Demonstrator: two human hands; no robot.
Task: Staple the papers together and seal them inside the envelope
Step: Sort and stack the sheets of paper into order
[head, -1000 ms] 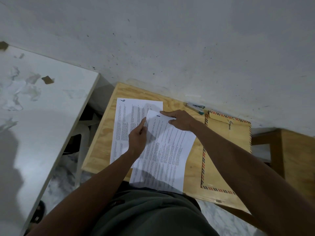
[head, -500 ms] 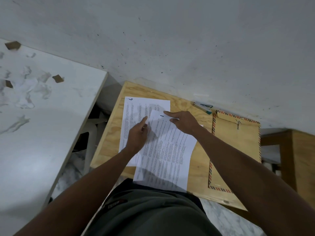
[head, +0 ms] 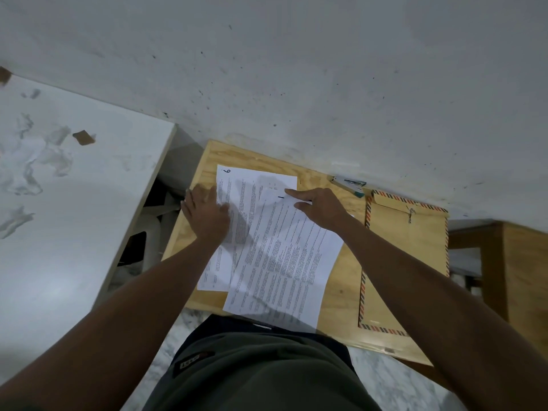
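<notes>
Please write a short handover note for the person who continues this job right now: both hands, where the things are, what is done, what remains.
Left hand: flat, open, on the lower sheet at its left edge.
Right hand: fingers extended, pressing the skewed top sheet.
Stapler: untouched at the wall, on the wooden table.
Envelope: right of the papers, empty as far as visible.
Done: nothing stapled.
Left: square the sheets, staple, insert, seal.

We note white papers [head: 284, 256] with black print, a tan envelope [head: 406, 262] with red-and-blue striped edging, and a teal-tipped stapler [head: 350, 185].
</notes>
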